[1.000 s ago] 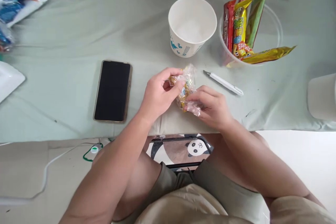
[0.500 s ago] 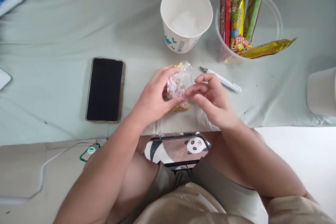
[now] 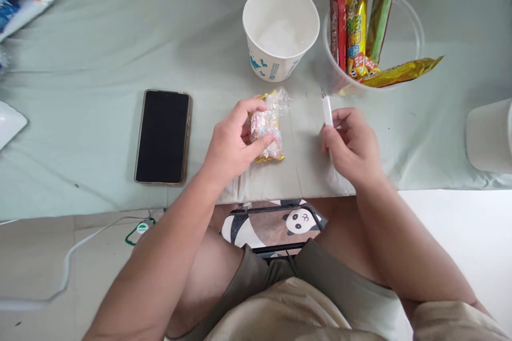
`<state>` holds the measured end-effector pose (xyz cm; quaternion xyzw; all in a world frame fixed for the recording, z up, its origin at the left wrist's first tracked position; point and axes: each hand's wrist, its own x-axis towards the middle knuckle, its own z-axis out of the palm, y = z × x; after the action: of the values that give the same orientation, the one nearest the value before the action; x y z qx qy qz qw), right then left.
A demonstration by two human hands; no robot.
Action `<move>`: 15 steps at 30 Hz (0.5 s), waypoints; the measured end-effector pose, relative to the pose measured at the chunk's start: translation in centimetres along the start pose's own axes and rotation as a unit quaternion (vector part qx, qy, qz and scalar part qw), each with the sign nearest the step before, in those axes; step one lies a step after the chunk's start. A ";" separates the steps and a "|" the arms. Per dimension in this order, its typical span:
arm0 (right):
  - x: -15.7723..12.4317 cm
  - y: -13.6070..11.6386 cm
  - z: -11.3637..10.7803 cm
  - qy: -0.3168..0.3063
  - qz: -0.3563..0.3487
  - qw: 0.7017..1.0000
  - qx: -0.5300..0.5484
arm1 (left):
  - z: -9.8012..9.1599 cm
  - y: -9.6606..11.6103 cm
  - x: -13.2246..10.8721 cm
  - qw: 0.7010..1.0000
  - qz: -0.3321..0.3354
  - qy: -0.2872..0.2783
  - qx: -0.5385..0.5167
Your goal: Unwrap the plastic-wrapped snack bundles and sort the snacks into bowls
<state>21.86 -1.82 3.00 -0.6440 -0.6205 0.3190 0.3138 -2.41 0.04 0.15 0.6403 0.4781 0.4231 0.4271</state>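
Note:
My left hand (image 3: 236,141) is closed around a small packet (image 3: 267,130) in crinkled clear plastic with yellow ends, resting on the cloth near the table's front edge. Its thumb and fingers grip it from the left; what is inside cannot be made out clearly. In my right hand (image 3: 352,144) is a white utility knife (image 3: 327,108), pinched between thumb and fingers, its dark tip pointing away from me. The knife is apart from the packet, to its right.
Behind the packet stands a white paper tub (image 3: 280,26). A clear round tub (image 3: 416,37) holds several snack packets (image 3: 359,32). A phone (image 3: 163,136) lies at left. A white container (image 3: 490,136) is at far right, and plastic bags (image 3: 24,0) sit at far left.
My right hand has left the packet, moved right and picked up the utility knife from the table. My left hand still holds the packet.

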 end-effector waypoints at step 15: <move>-1.0 -4.7 3.6 -0.210 0.240 0.869 0.379 | -0.1 0.6 -0.6 0.998 0.036 -0.042 0.033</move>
<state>16.12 -2.67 4.58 -0.5225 -0.3298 0.7228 0.3096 -2.48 -0.62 0.72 0.6884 0.4499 0.3949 0.4096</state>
